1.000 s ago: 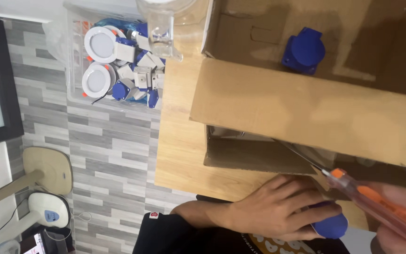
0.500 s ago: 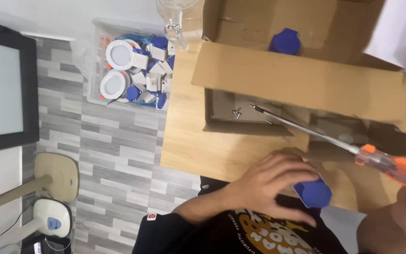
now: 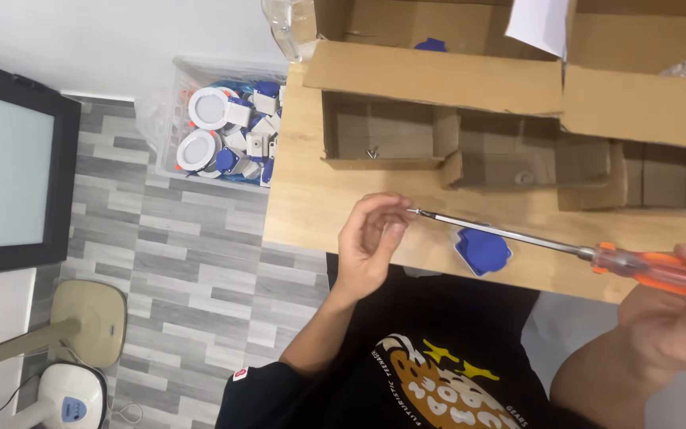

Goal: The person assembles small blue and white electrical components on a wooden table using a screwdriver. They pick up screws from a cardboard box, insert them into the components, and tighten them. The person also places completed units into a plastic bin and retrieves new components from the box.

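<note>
Your screwdriver tip pinched at the near edge of the tabletop

Item: your right hand, grip clenched round the orange handle of a long screwdriver, at the right end of the tabletop's near edge; shaft runs leftward, slightly uphill, across the near edge. Your left hand, fingers curled, grip pinching the screwdriver's tip between thumb and fingertips; whether a screw sits there is too small to tell. Blue plastic part lies flat on the tabletop just under the shaft, close to the near edge, between your hands. Open cardboard boxes stand along the far side, one small screw in the left compartment. Clear crate of white and blue parts on the floor beyond the tabletop's left edge
</note>
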